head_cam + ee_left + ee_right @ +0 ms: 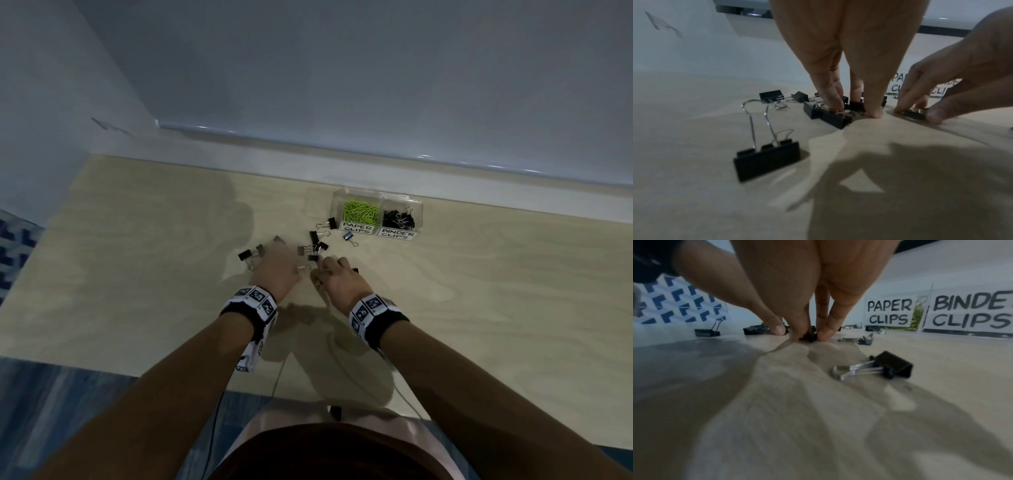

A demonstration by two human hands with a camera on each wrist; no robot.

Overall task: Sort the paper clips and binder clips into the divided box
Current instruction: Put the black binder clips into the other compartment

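A clear divided box (376,195) stands at the back right. Its left cell, labelled PAPER CLIPS, holds green paper clips (361,210); its right cell, labelled BINDER CLIPS, holds black binder clips (399,218). Several black binder clips (313,240) lie loose on the table in front of it. My left hand (857,110) points down into a cluster of them, fingertips and thumb closing on one black clip (858,105). Just to its right, my right hand (807,337) pinches a small black binder clip (809,337) that lies on the table.
The table (479,291) is pale wood, with a white ledge and wall behind. More loose clips lie around the hands: one with its handles raised (766,160), one on its side (894,365), one bluish (349,237) before the box. A cable (279,377) hangs off the front edge.
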